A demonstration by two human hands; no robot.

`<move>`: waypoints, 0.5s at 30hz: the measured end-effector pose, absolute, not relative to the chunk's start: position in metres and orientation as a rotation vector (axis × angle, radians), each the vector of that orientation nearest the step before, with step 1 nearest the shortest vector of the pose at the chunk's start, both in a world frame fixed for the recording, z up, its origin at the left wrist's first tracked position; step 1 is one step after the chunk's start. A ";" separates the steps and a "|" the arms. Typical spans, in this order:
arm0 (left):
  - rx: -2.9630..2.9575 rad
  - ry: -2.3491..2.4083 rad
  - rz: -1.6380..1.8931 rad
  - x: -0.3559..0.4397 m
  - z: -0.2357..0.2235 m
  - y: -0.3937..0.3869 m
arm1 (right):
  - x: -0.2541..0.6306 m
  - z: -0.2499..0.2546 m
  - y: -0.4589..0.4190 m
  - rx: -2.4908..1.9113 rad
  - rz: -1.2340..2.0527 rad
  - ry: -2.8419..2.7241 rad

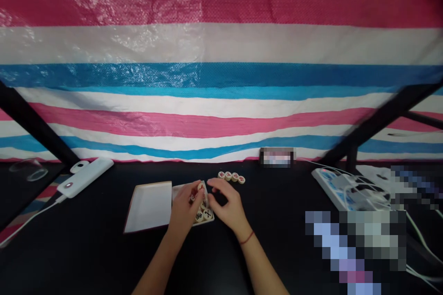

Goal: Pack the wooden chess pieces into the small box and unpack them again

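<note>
A white box point(210, 219) with round xiangqi pieces point(199, 216) in it sits at the middle of the table, its lid point(150, 209) open to the left. My left hand point(185, 203) is over the box, fingers closed on a xiangqi piece point(201, 186) with a red character. It covers part of the box and the pieces below. At the box's right edge, my right hand point(225, 203) has thumb and forefinger apart, nothing visible between them. Beyond it, several red-lettered xiangqi pieces point(235, 176) lie in a short row on the black table.
A white power bank point(85, 177) with a cable lies at left, near a clear glass point(32, 170). On the right stands a power strip point(332, 189) with tangled cables. Black table point(104, 258), with a striped plastic sheet point(221, 46) hanging behind. Some right-side items are blurred out.
</note>
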State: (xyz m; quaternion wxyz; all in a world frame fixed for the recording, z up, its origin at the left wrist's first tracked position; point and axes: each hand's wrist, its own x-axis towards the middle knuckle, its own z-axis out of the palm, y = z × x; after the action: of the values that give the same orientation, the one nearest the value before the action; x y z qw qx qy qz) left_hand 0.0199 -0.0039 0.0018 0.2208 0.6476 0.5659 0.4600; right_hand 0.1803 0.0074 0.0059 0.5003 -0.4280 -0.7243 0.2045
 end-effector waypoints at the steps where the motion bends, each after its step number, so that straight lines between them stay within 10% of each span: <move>1: 1.809 1.547 1.281 0.021 0.002 -0.004 | 0.174 0.007 0.005 -0.995 0.526 -1.767; 15: 1.780 1.430 1.296 0.025 0.025 -0.023 | 0.203 -0.008 0.022 -1.352 0.194 -1.445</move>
State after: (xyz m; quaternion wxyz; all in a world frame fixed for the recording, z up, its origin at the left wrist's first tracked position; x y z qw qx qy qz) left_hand 0.0255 -0.0226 0.0246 0.2555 0.6555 0.5266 0.4773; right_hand 0.2035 0.0216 -0.0083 0.5452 -0.5701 -0.6091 0.0819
